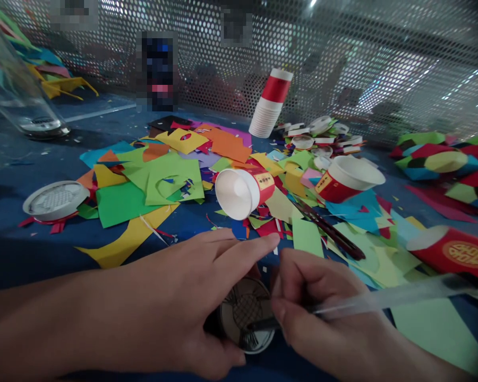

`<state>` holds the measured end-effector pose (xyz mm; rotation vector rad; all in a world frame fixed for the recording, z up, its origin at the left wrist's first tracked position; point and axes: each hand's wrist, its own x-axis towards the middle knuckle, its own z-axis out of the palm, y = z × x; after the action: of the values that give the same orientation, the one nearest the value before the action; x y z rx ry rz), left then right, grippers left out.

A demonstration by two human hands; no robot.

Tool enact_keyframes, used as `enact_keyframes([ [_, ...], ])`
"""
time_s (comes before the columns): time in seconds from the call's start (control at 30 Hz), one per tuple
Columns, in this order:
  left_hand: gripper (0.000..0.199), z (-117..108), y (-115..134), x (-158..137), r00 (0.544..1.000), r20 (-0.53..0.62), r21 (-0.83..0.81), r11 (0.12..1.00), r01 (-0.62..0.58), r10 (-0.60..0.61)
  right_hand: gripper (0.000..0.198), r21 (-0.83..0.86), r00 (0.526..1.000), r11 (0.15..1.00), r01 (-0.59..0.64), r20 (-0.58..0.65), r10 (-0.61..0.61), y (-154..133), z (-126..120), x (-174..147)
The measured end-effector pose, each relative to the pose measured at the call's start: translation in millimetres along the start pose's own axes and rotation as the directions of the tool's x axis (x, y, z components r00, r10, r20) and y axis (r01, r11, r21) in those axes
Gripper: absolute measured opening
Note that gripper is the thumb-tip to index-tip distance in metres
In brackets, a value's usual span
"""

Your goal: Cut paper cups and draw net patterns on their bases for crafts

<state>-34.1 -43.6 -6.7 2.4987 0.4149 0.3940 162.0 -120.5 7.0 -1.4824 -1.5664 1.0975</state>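
Note:
My left hand (183, 302) is curled around a round paper cup bottom (245, 307) near the table's front edge. Black lines and a criss-cross grid are drawn on its face; the fingers hide its left side. In my closed right hand (314, 307) is a pen (354, 302) with a clear barrel, its dark tip against the lower part of the drawing. To the left lies another white cup bottom (56, 199) with a grid drawing and red paper strips under it. Just beyond my hands a red and white paper cup (245, 191) rests on its side.
Coloured paper scraps (175, 180) cover the middle of the blue table. Behind them lean stacked cups (271, 103) beside a pile of cut cup bottoms (322, 135). A glass (40, 124) stands far left; more cups (346, 180) and a dark red slender tool (334, 231) lie right.

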Motion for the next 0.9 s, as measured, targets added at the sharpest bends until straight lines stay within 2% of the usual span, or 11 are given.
enact_keyframes([
  [0.13, 0.107, 1.0, -2.5, -0.9, 1.000, -0.001, 0.010, 1.000, 0.000, 0.000, 0.014, 0.000, 0.999, 1.000, 0.017, 0.027, -0.017, -5.0, -1.1, 4.0],
  [0.2, 0.110, 0.6, -2.6, -1.2, 1.000, -0.006, 0.005, 1.000, 0.015, -0.015, 0.014, -0.017, 1.000, 0.999, 0.030, 0.001, -0.030, -5.1, -2.5, 4.4],
  [0.3, 0.109, -2.2, -0.2, -1.1, 1.000, -0.011, 0.015, 1.000, 0.016, -0.016, 0.016, -0.029, 0.999, 0.999, 0.040, 0.006, -0.040, -2.4, -5.3, 3.6],
  [0.37, 0.108, -4.3, 1.8, -0.9, 1.000, -0.012, 0.025, 1.000, 0.008, -0.007, 0.015, 0.063, 0.998, 0.998, 0.009, 0.058, -0.012, 0.4, -7.7, 3.1],
  [0.43, 0.107, -5.8, 2.7, -1.0, 1.000, -0.008, 0.022, 1.000, 0.003, -0.002, 0.015, 0.235, 0.998, 0.972, -0.023, 0.056, 0.010, 3.3, -10.2, 3.0],
  [0.5, 0.109, -6.6, 2.0, -1.2, 1.000, -0.023, 0.022, 1.000, -0.018, 0.018, 0.016, 0.386, 1.000, 0.923, -0.009, -0.012, 0.015, 5.8, -12.4, 3.2],
  [0.57, 0.110, -7.5, 0.0, -1.2, 0.998, -0.050, 0.034, 0.998, -0.046, 0.047, 0.018, 0.405, 0.990, 0.912, 0.063, -0.140, -0.006, 8.0, -14.8, 3.5],
  [0.7, 0.096, -11.5, -5.5, -0.1, 0.993, -0.111, 0.064, 0.998, -0.024, 0.031, 0.022, 0.220, 0.907, 0.956, 0.196, -0.412, -0.091, 13.9, -22.3, 5.6],
  [0.9, 0.079, -16.1, -15.0, 2.2, 0.965, -0.249, 0.237, 0.971, -0.016, 0.077, 0.020, -0.002, 0.807, 0.972, 0.234, -0.557, -0.196, 25.7, -36.5, 16.4],
])
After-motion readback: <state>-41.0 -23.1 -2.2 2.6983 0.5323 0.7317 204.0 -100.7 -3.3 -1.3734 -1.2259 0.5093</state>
